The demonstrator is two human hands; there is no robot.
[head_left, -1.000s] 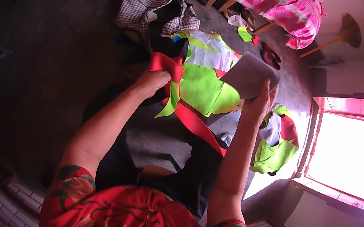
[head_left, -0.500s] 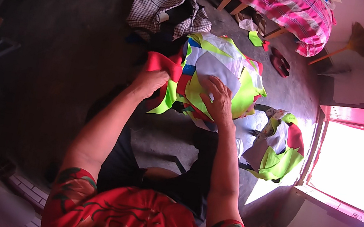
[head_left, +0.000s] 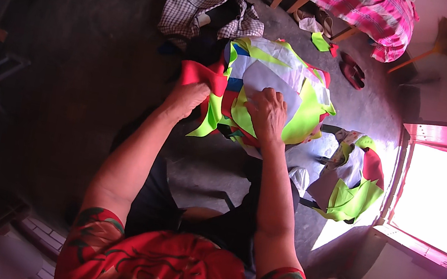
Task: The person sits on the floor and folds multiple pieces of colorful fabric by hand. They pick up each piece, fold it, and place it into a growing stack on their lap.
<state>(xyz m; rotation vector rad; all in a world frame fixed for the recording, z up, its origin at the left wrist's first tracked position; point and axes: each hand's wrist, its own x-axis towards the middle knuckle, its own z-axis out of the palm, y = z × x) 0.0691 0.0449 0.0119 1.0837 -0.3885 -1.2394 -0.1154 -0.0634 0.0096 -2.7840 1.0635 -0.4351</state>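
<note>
Beside a heap of cut fabric pieces (head_left: pixel 312 108), my left hand (head_left: pixel 187 102) is closed on a red fabric piece (head_left: pixel 204 75). A neon yellow-green piece (head_left: pixel 212 117) hangs just below that hand, next to the red one. My right hand (head_left: pixel 267 114) rests on top of the heap, its fingers curled in on a light grey fabric piece (head_left: pixel 260 77). White, yellow-green, blue and red scraps show around it. The right fingertips are partly hidden from view.
To the right stands a second pile of fabric scraps (head_left: pixel 354 191) near the bright window (head_left: pixel 438 199). Checked cloth (head_left: pixel 188 12) lies on the dark floor ahead. Farther off are a pink plaid cover (head_left: pixel 351 10), dark red shoes (head_left: pixel 352 71) and a broom (head_left: pixel 446 44).
My right hand's fingers, spread flat on the grey piece before, have drawn together and curled. My left hand keeps its hold on the red piece. The view has shifted slightly.
</note>
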